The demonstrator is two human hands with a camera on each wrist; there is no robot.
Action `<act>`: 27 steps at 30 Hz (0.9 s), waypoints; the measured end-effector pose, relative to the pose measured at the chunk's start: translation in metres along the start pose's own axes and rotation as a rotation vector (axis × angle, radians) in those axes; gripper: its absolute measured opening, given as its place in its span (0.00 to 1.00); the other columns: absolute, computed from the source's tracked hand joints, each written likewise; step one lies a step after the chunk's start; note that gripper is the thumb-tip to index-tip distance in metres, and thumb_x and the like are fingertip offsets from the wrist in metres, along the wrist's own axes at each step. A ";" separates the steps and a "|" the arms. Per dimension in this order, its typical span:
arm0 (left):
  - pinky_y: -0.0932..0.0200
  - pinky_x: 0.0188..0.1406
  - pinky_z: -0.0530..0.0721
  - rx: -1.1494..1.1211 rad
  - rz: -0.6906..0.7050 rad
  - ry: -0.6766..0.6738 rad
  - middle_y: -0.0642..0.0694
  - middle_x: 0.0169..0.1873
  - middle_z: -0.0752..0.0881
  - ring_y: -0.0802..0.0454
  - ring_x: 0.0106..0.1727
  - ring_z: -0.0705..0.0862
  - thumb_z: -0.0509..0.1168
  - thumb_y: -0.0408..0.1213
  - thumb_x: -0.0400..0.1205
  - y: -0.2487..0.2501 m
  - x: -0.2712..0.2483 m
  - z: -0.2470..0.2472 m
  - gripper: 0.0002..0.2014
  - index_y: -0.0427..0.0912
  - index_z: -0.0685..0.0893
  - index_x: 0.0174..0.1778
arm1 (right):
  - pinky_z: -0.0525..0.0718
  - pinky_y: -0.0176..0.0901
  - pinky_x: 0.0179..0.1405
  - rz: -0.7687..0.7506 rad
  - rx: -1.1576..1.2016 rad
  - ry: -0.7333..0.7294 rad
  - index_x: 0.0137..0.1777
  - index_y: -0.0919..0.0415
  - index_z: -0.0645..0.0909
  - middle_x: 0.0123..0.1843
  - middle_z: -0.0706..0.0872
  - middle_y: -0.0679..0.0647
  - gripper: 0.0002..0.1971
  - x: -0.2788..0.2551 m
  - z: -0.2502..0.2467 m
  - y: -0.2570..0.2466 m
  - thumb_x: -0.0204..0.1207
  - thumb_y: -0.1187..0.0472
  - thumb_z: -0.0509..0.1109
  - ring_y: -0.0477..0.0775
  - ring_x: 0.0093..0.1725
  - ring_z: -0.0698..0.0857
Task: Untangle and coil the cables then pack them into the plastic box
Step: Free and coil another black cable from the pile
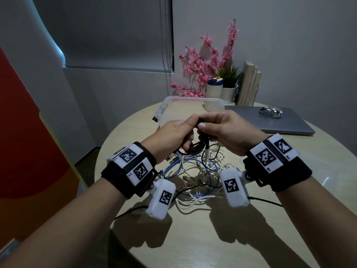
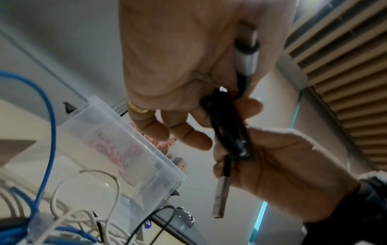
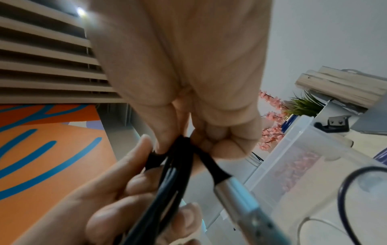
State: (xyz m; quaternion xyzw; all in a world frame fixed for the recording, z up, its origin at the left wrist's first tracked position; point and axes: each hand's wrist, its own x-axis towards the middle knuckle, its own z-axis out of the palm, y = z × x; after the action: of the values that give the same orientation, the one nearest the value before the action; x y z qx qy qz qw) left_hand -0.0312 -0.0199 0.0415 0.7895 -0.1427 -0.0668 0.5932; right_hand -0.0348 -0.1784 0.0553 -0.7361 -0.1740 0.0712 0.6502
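I've got the black cable (image 1: 190,147) bunched above the tangle (image 1: 195,171), in front of the box (image 1: 160,113): left hand (image 1: 176,134) grips the loops, right hand (image 1: 222,128) pinches what's probably the wrapping end.

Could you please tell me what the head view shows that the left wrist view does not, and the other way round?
Only the head view shows the round table whole, the closed laptop with a mouse on it, and both wrist bands. Only the left wrist view shows a gold ring and two silver plugs on the black cable. Both show the left hand and right hand gripping that black cable, the plastic box, and blue and white cables below.
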 end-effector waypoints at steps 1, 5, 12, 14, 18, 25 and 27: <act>0.64 0.28 0.69 -0.061 -0.015 -0.049 0.52 0.19 0.73 0.58 0.21 0.70 0.52 0.53 0.87 -0.001 0.001 -0.001 0.21 0.41 0.76 0.38 | 0.79 0.43 0.44 -0.006 0.023 0.009 0.58 0.63 0.83 0.36 0.84 0.54 0.13 0.001 0.000 0.001 0.79 0.75 0.62 0.49 0.36 0.80; 0.57 0.32 0.60 -0.257 -0.099 -0.094 0.53 0.25 0.71 0.58 0.24 0.67 0.49 0.49 0.89 -0.003 0.001 -0.003 0.17 0.43 0.74 0.41 | 0.83 0.33 0.37 -0.054 0.104 0.087 0.63 0.64 0.80 0.36 0.81 0.58 0.17 0.005 -0.001 0.003 0.78 0.77 0.63 0.48 0.34 0.80; 0.73 0.14 0.63 -0.161 0.011 -0.035 0.53 0.19 0.68 0.63 0.16 0.64 0.49 0.42 0.90 -0.002 -0.002 0.000 0.15 0.41 0.75 0.43 | 0.83 0.30 0.42 -0.109 -0.011 0.109 0.66 0.64 0.79 0.42 0.88 0.51 0.19 0.008 -0.002 0.006 0.77 0.77 0.65 0.40 0.37 0.84; 0.74 0.17 0.63 -0.181 0.031 0.002 0.52 0.22 0.69 0.64 0.17 0.64 0.51 0.43 0.89 -0.002 -0.001 0.001 0.15 0.40 0.75 0.42 | 0.84 0.34 0.51 -0.120 -0.065 0.102 0.64 0.63 0.80 0.46 0.89 0.53 0.20 0.006 -0.003 0.007 0.75 0.77 0.68 0.43 0.43 0.86; 0.68 0.25 0.65 -0.141 0.005 -0.002 0.57 0.16 0.72 0.63 0.20 0.65 0.49 0.47 0.89 -0.006 0.003 0.002 0.19 0.43 0.74 0.37 | 0.84 0.63 0.60 -0.133 -0.238 0.128 0.59 0.61 0.86 0.50 0.91 0.57 0.15 0.006 -0.004 0.011 0.74 0.73 0.71 0.59 0.52 0.89; 0.61 0.31 0.65 -0.221 -0.150 -0.144 0.54 0.27 0.72 0.59 0.26 0.71 0.47 0.54 0.88 -0.007 -0.002 -0.001 0.20 0.48 0.71 0.35 | 0.85 0.57 0.59 -0.150 -0.449 0.145 0.54 0.57 0.88 0.46 0.91 0.53 0.10 0.009 -0.005 0.012 0.77 0.67 0.70 0.54 0.49 0.88; 0.59 0.33 0.64 -0.241 -0.119 -0.146 0.54 0.26 0.73 0.58 0.28 0.70 0.51 0.51 0.88 -0.011 -0.002 -0.001 0.17 0.47 0.71 0.36 | 0.84 0.51 0.59 -0.156 -0.487 0.146 0.53 0.58 0.88 0.45 0.90 0.53 0.08 0.009 -0.006 0.012 0.77 0.66 0.70 0.48 0.47 0.87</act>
State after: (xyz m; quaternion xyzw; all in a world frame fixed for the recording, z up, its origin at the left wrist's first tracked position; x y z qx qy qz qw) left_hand -0.0313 -0.0160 0.0313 0.7125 -0.1294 -0.1760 0.6668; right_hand -0.0223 -0.1815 0.0456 -0.8586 -0.1946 -0.0765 0.4681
